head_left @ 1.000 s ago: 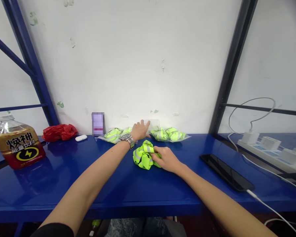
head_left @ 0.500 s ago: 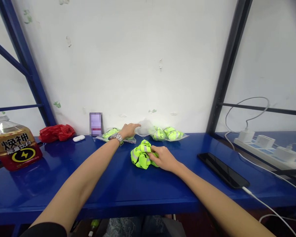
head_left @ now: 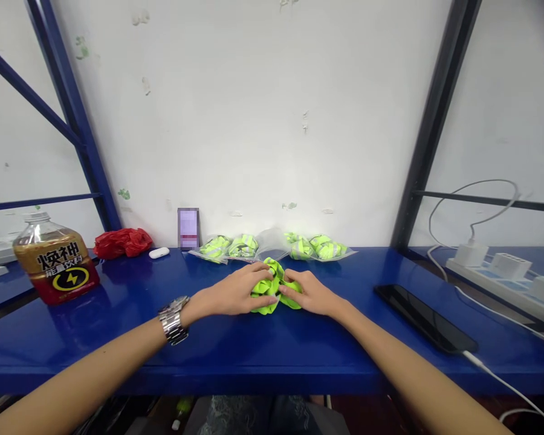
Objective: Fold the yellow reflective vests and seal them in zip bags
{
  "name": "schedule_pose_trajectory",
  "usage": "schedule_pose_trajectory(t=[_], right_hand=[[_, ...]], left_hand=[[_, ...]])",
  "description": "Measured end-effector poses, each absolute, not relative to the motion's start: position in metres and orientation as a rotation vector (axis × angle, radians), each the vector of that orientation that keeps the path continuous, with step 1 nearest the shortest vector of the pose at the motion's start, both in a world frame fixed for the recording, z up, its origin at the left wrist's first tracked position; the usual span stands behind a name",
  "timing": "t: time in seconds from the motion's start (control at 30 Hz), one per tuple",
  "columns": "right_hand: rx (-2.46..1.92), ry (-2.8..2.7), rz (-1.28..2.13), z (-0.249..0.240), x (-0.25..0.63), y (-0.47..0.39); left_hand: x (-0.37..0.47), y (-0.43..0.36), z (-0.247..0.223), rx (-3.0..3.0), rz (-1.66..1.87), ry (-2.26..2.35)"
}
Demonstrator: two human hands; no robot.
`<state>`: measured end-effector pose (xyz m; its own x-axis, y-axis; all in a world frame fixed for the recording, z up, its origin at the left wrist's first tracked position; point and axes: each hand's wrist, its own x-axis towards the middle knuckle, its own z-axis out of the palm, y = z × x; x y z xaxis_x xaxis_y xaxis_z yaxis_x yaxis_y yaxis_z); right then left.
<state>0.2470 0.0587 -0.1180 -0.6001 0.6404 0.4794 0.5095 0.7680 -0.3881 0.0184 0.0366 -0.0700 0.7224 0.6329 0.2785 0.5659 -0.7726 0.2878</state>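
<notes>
The glossy blue worktop point(head_left: 131, 338) spreads below a white wall point(head_left: 254, 121) marked with chipped patches and greenish smears. A blue metal post point(head_left: 75, 103) rises on the left, a darker one point(head_left: 442, 115) on the right.

Along the back, transparent, crinkled plastic bags point(head_left: 272, 243) lie flat, some with rounded neon bundles point(head_left: 329, 248) inside. Farther left are a crumpled, shiny red bag point(head_left: 123, 243) and a square-shouldered plastic bottle point(head_left: 57, 263); a flat black smartphone point(head_left: 426, 317) lies at right.

The reflective fabric point(head_left: 266, 307) sits mid-worktop in front of the bags, a soft, rumpled wad of fluorescent yellow-green with pale grey bands. The left hand point(head_left: 236, 290) grasps it between thumb and curved fingers; the right hand point(head_left: 315, 293) pinches its right edge.
</notes>
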Motion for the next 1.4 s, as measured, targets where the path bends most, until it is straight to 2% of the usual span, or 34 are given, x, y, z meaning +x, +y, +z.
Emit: schedule_pose_trajectory(t=[0.2,0.37,0.5,0.63,0.73,0.83,0.9,1.0,1.13,1.17,1.23,1.37,1.4], right_hand=[[-1.192,-1.975,0.074,-0.116,0.266,0.080],[-1.437,-1.703,0.046,-0.113,0.278,0.090],[-1.731,-1.652,0.087,-0.110,0.284,0.089],[-2.011,-1.751,0.086,-0.108,0.294,0.084],[-1.998,-1.801,-0.176,-0.104,0.290,0.075],[-1.733,-1.807,-0.566,-0.098,0.273,0.064],[-1.494,-1.976,-0.611,-0.095,0.261,0.057],[-1.319,-2.300,-0.459,-0.096,0.249,0.051],[-1.434,-2.562,-0.407,-0.104,0.252,0.050],[-1.427,-2.598,-0.445,-0.106,0.255,0.050],[-1.381,-2.635,-0.519,-0.108,0.262,0.049],[-1.380,-2.604,-0.621,-0.111,0.281,0.046],[-1.380,-2.578,-0.651,-0.112,0.285,0.046]], left_hand=[[-0.040,0.032,-0.082,2.642,0.621,1.154],[-0.086,0.042,-0.100,2.540,0.737,1.406],[-0.117,0.063,-0.115,2.216,0.835,1.780],[-0.140,0.078,-0.115,1.974,0.681,2.043],[-0.134,0.073,-0.103,2.078,0.845,2.148],[-0.096,0.058,-0.082,2.297,1.151,1.865],[-0.058,0.047,-0.069,2.512,1.143,1.574],[-0.003,0.039,-0.061,2.883,0.861,1.270],[0.037,0.058,-0.069,2.991,0.488,1.452],[0.038,0.066,-0.070,2.923,0.430,1.456],[0.030,0.081,-0.064,2.648,0.530,1.418],[-0.012,0.098,-0.029,1.513,1.217,1.201],[-0.024,0.100,-0.019,1.421,1.281,1.178]])
